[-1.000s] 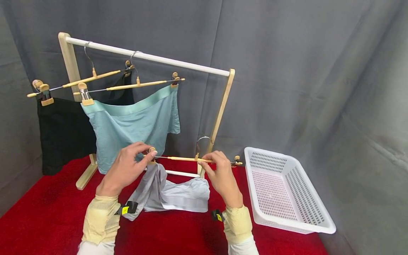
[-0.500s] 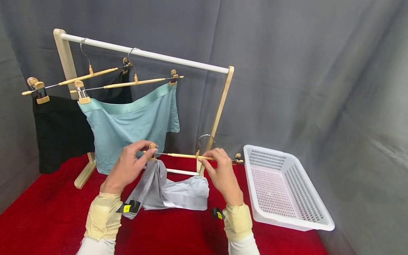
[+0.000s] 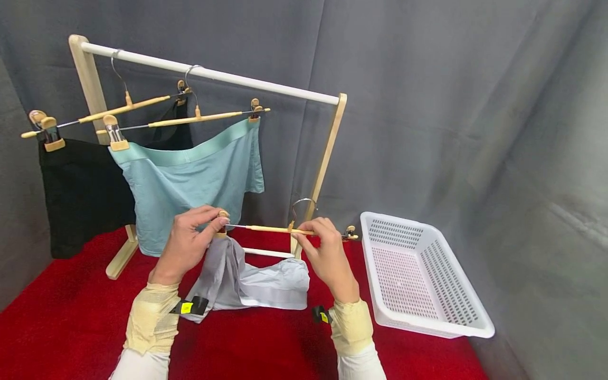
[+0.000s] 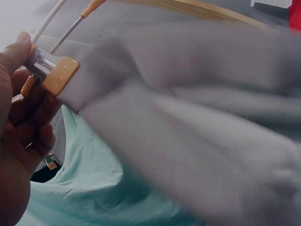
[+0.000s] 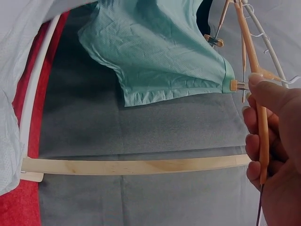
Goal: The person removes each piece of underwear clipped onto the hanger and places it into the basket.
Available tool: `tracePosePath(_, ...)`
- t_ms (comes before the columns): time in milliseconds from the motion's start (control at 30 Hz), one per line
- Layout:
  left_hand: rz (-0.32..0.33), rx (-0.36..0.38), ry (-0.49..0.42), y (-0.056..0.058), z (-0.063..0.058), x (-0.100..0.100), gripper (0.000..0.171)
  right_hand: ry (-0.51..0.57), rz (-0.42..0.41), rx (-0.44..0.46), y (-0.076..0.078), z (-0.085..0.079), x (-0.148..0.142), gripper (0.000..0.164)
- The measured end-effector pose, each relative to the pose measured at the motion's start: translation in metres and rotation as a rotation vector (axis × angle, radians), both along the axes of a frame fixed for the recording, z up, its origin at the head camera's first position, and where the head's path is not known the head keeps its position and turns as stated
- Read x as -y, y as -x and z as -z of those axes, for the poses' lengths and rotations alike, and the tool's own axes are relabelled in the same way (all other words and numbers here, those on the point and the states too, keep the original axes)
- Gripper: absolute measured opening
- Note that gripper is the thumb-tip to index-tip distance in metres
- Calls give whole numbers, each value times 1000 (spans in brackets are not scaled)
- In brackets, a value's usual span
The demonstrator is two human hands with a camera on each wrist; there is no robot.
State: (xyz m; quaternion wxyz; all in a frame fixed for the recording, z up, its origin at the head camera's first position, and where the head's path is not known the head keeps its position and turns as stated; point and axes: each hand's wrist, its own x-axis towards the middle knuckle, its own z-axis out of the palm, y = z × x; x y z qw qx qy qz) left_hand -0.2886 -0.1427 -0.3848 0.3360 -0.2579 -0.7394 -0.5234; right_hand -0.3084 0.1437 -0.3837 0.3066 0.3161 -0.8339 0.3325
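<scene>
My left hand (image 3: 187,243) pinches the clip (image 4: 61,75) at the left end of a clip hanger (image 3: 268,228). That clip bites a corner of the grey boxer briefs (image 3: 275,287), which droop below it, their lower part at the red cloth. Just right of the metal hook, my right hand (image 3: 328,256) holds the hanger's wooden bar (image 5: 263,136) between thumb and fingers. The hanger's other clip (image 3: 350,232) sticks out past the right hand with no fabric in it. In the left wrist view the grey fabric is blurred and fills much of the picture.
A wooden rack with a white rail (image 3: 214,74) stands behind the hands. Teal boxer briefs (image 3: 190,174) and black ones (image 3: 85,195) hang from it on clip hangers. At the right sits a white perforated basket (image 3: 370,264) on the red cloth (image 3: 237,348). Grey curtains surround everything.
The head view has shifted, so rack, basket and hands appear slightly higher and further left. Both hands keep their holds on the clip and the bar.
</scene>
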Motion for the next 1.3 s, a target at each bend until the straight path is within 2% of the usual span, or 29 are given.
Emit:
tracePosePath(167,4,-28,-16,6,5,2,13,11,1,-4,1,0,0,14)
tracePosePath(367,-32,-63,-2,6,2,-1,13,22,7,1,0,-1,-1,17)
tracePosePath(500,-45,-34,31,6,3,0,20,24,17,8,-1,-1,-1,18)
tracePosePath(633,-44,24,63,6,3,-1,24,30,22,14,0,-2,-1,19)
tracePosePath(767,-80,29,86,5,1,-5,27,36,18,8,0,-3,-2,19)
tracePosePath(933,-114,-40,78,3,-4,-10,35,40,-1,-14,1,-5,-5,14)
tracePosePath(1067,-153,-153,79,1,-10,-16,37,40,0,-19,1,-6,-6,14)
tracePosePath(1200,-209,-268,120,-3,-16,-24,32,36,-13,-3,0,-5,-4,15)
tracePosePath(1300,-186,-300,154,-10,-20,-34,32,27,-18,3,0,-4,-2,16)
